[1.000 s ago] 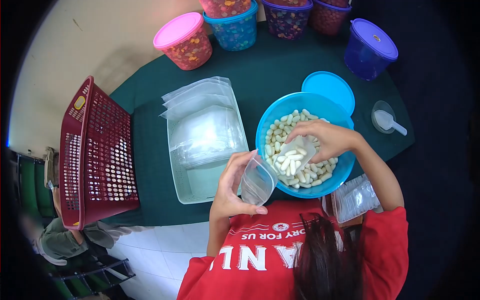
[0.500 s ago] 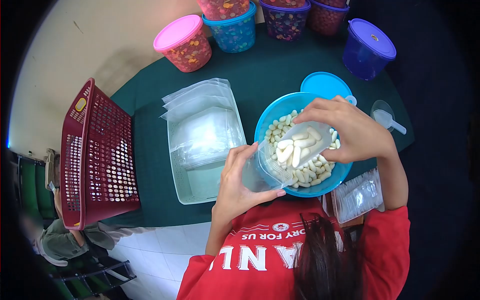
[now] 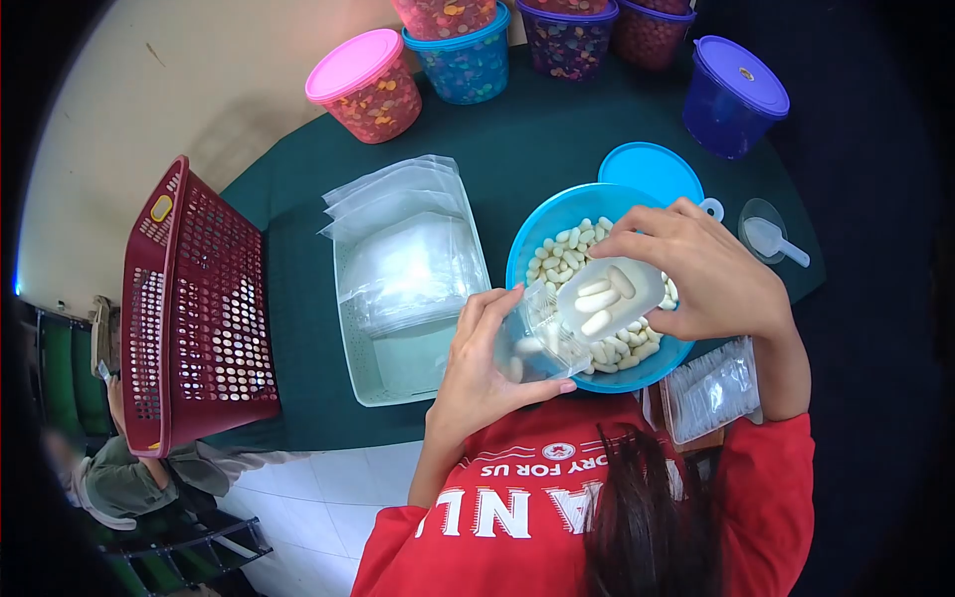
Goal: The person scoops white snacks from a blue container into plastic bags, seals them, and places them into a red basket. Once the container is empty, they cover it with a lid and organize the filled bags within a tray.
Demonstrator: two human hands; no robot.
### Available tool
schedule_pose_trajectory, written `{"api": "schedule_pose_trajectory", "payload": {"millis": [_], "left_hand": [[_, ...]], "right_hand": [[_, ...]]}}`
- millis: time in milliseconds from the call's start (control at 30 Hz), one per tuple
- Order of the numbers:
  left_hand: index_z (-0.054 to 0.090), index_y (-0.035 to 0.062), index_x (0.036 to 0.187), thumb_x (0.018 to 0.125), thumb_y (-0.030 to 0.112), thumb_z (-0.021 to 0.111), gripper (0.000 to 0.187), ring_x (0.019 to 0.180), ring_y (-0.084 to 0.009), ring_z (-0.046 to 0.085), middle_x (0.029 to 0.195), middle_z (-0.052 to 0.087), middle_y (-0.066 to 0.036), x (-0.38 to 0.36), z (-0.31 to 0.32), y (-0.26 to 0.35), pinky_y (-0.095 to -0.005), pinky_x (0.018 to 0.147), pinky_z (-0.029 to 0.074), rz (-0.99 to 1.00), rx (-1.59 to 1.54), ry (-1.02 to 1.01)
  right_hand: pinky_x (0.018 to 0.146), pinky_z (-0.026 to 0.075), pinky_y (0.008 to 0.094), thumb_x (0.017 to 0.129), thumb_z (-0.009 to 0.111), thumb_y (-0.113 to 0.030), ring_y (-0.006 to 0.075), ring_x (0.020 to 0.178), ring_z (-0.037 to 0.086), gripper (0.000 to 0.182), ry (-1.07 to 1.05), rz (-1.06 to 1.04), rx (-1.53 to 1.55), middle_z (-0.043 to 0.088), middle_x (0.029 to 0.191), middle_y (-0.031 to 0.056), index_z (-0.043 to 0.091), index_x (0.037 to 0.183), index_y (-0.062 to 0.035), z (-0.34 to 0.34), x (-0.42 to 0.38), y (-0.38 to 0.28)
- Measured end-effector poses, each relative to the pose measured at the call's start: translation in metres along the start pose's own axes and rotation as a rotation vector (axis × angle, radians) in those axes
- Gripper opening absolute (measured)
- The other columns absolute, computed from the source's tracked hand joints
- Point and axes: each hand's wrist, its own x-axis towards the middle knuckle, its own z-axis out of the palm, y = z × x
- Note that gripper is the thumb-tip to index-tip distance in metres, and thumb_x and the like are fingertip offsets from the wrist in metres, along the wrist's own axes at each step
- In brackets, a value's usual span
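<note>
My left hand [image 3: 473, 370] grips a clear plastic bag [image 3: 514, 343], its mouth held open toward the right. Inside the bag some pale pieces show dimly. My right hand [image 3: 714, 271] is closed around a translucent scoop [image 3: 645, 287] tilted at the bag's mouth. A few white, capsule-shaped pieces [image 3: 597, 298] lie in the scoop. Below both hands stands a round blue tub [image 3: 532, 221] with many more of these pieces [image 3: 567, 251], partly hidden by the scoop and my right hand.
Left of the tub, a pale green basket [image 3: 403, 383] holds stacked clear bags [image 3: 413, 279]. A maroon basket [image 3: 199, 308] stands farther left. Lidded tubs [image 3: 368, 95] line the back. At right are a blue lid [image 3: 652, 171], a small white scoop [image 3: 771, 239] and a box of packets [image 3: 711, 388].
The scoop has tipped toward the bag and carries fewer pieces than before. Pale pieces now show inside the bag. My right hand has turned slightly, while my left hand has barely shifted.
</note>
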Motion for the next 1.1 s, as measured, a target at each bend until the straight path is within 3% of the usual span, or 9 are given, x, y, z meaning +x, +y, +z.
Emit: {"api": "schedule_pose_trajectory", "payload": {"millis": [100,167,300,500,567,733,1100], "left_hand": [[0.043,-0.0024,0.118,0.046,0.032,0.085,0.09,0.104,-0.0312,0.047,0.111,0.044,-0.018,0.001,0.001,0.0,-0.0386,0.087,0.04,-0.005,0.007,-0.01],[0.047,-0.0012,0.117,0.04,0.028,0.086,0.091,0.101,-0.0295,0.05,0.108,0.048,-0.017,0.001,0.002,0.001,-0.0379,0.086,0.041,0.0,0.015,0.034],[0.047,-0.0013,0.118,0.04,0.028,0.086,0.092,0.101,-0.0297,0.05,0.109,0.047,-0.017,0.0,0.004,0.002,-0.0381,0.086,0.041,-0.005,0.028,0.03],[0.045,-0.0019,0.119,0.04,0.029,0.086,0.094,0.103,-0.0301,0.048,0.11,0.046,-0.017,0.0,0.002,0.007,-0.0385,0.086,0.04,-0.008,0.052,0.021],[0.041,-0.0027,0.12,0.047,0.032,0.084,0.091,0.106,-0.0337,0.043,0.113,0.041,-0.019,0.001,0.001,0.01,-0.0404,0.089,0.038,-0.005,0.068,-0.031],[0.041,-0.0029,0.12,0.047,0.032,0.084,0.091,0.106,-0.0341,0.042,0.113,0.041,-0.019,0.0,0.003,0.012,-0.0413,0.09,0.037,-0.012,0.08,-0.019],[0.044,-0.0016,0.119,0.043,0.031,0.085,0.093,0.105,-0.0308,0.047,0.112,0.045,-0.017,-0.009,0.012,0.017,-0.0384,0.088,0.039,-0.004,0.159,0.072]], "right_hand": [[0.077,0.036,0.0352,0.054,0.065,-0.007,0.026,0.085,0.054,0.051,0.011,0.021,-0.015,0.054,0.094,0.0102,0.055,0.104,-0.006,0.0,-0.002,-0.001],[0.077,0.036,0.0351,0.054,0.065,-0.006,0.0259,0.085,0.054,0.051,-0.002,0.008,0.0,0.054,0.094,0.01,0.055,0.104,-0.0061,0.001,-0.004,-0.003],[0.076,0.035,0.0316,0.052,0.067,-0.009,0.024,0.087,0.054,0.054,0.043,0.067,-0.073,0.057,0.099,0.0082,0.057,0.106,-0.0096,-0.004,-0.006,-0.009],[0.075,0.035,0.0342,0.054,0.066,-0.004,0.0245,0.086,0.053,0.05,0.034,0.008,-0.042,0.054,0.095,0.0087,0.056,0.103,-0.0073,0.001,-0.008,-0.011],[0.075,0.035,0.0342,0.054,0.066,-0.004,0.0247,0.085,0.053,0.05,0.068,0.017,-0.055,0.054,0.095,0.0087,0.056,0.103,-0.0074,-0.001,-0.009,-0.011],[0.075,0.035,0.0341,0.054,0.066,-0.003,0.0249,0.086,0.052,0.051,0.004,0.022,-0.031,0.054,0.097,0.0088,0.056,0.103,-0.0075,-0.001,-0.016,-0.012],[0.078,0.037,0.0342,0.053,0.066,-0.005,0.027,0.089,0.053,0.054,0.084,0.026,0.006,0.055,0.099,0.01,0.056,0.106,-0.0074,0.001,-0.027,-0.009]]}}
